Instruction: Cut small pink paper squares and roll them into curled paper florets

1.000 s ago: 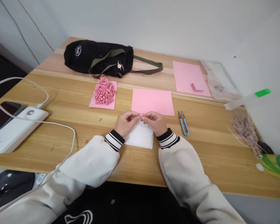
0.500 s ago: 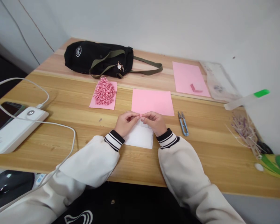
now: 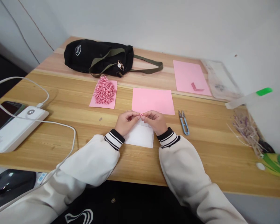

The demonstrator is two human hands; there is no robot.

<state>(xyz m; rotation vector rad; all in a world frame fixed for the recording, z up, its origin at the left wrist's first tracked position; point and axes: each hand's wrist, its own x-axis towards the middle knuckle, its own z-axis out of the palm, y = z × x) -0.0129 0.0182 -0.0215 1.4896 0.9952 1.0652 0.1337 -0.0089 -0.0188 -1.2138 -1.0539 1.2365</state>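
Between the fingertips of both hands is a small pink twisted piece (image 3: 141, 114), too small to make out fully. My left hand (image 3: 125, 123) pinches it from the left, thumb against forefinger. From the right, my right hand (image 3: 157, 121) pinches the same piece. Below the hands lies a white paper sheet (image 3: 141, 137), partly covered by them. A pink paper (image 3: 153, 101) lies just beyond the fingers. A heap of similar-looking pink knotted pieces (image 3: 104, 91) rests on a smaller pink sheet (image 3: 112, 103) to the left.
Blue-handled thread snips (image 3: 184, 123) lie right of my right hand. Behind are a black bag (image 3: 99, 57), another pink sheet (image 3: 189, 73) and a clear plastic bag (image 3: 220, 79). A white power bank (image 3: 20, 129) with a looping cable (image 3: 60, 123) is at left; dried stems (image 3: 246, 130) at right.
Both hands keep their pinch on the small pink piece, with hardly any finger movement. The whole view has shifted very slightly.
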